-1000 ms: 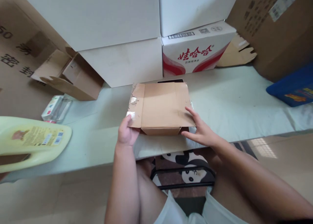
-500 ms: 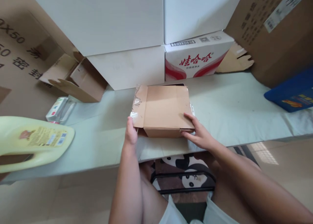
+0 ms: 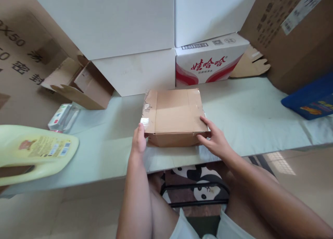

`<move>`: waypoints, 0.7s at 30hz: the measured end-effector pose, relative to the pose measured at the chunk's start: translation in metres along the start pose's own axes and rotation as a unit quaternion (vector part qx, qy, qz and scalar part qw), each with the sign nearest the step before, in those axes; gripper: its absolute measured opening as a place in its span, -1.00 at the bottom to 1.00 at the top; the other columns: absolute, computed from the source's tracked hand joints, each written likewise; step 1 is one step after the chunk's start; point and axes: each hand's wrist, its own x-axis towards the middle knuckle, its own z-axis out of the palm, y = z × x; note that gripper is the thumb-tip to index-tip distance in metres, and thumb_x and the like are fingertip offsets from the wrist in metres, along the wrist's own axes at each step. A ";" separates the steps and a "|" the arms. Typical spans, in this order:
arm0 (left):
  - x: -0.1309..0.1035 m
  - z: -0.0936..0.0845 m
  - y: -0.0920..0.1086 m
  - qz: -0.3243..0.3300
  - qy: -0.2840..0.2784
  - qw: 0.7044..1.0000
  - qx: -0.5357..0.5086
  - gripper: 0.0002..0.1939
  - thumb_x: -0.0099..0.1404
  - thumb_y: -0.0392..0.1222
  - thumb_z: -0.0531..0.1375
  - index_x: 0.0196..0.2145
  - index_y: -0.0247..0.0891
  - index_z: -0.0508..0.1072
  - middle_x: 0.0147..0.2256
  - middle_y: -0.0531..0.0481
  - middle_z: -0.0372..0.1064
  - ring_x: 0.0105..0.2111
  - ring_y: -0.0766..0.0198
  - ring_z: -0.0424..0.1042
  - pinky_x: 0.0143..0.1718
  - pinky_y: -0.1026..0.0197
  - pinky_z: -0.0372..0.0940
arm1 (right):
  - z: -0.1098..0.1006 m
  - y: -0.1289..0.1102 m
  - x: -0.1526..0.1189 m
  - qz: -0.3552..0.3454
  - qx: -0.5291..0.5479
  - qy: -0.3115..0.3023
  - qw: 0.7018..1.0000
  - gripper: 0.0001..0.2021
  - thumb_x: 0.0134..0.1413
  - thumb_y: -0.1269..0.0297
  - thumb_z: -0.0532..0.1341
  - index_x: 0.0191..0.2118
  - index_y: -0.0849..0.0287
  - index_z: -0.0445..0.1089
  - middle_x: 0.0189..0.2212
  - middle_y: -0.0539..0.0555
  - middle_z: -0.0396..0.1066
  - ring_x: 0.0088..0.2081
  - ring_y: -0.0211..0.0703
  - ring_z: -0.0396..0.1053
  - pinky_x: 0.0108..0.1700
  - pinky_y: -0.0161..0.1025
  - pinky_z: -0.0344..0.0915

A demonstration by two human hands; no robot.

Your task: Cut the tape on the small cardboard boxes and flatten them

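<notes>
A small brown cardboard box (image 3: 174, 110) sits on the cloth-covered table in front of me, its broad flap lying across the top. Torn edges and bits of shiny tape show along its left side. My left hand (image 3: 139, 140) grips the front left corner, thumb up along the edge and the other fingers mostly hidden. At the front right corner, my right hand (image 3: 214, 138) holds the box with one digit on the top and another at the front face. What is inside the box cannot be seen.
Behind stand white cartons (image 3: 135, 72) and a red-and-white water carton (image 3: 210, 63). To the left are an opened cardboard box (image 3: 95, 86), a clear plastic pack (image 3: 63, 117) and a yellow jug (image 3: 39, 152). A blue container (image 3: 312, 96) lies right. The table's front edge is near my knees.
The flap has shifted over the box, and the dark gap at its back edge no longer shows. The gap under the left side has narrowed. My right hand has moved slightly up and right.
</notes>
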 end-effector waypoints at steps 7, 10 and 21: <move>-0.013 0.011 0.017 -0.041 -0.017 0.999 0.001 -0.36 0.10 0.38 0.29 -0.20 -0.30 0.55 -0.35 -0.16 0.60 -0.32 0.06 0.61 -0.45 0.20 0.39 | -0.001 0.005 -0.003 0.039 0.087 0.006 0.995 -0.39 0.13 0.16 0.24 0.31 0.06 0.24 0.25 0.26 0.34 -0.21 -0.08 0.54 -0.03 0.08 0.55; -0.018 0.010 0.026 -0.111 -0.045 0.992 0.025 -0.49 0.09 0.27 0.33 -0.30 -0.29 0.51 -0.47 -0.11 0.56 -0.55 0.19 0.52 -0.64 0.29 0.24 | 0.000 0.008 0.000 0.031 0.112 -0.001 0.993 -0.48 0.14 0.09 0.25 0.22 0.07 0.37 0.22 0.21 0.40 0.05 0.03 0.50 0.13 0.10 0.47; -0.008 -0.003 0.033 -0.046 0.019 0.999 -0.017 -0.59 0.20 0.14 0.21 -0.17 -0.22 0.52 -0.38 -0.08 0.55 -0.43 0.23 0.53 -0.47 0.27 0.34 | -0.004 0.008 0.010 0.083 0.143 0.094 0.982 -0.62 0.03 0.00 0.30 -0.06 0.05 0.58 -0.07 0.10 0.59 -0.22 -0.07 0.53 -0.14 -0.07 0.49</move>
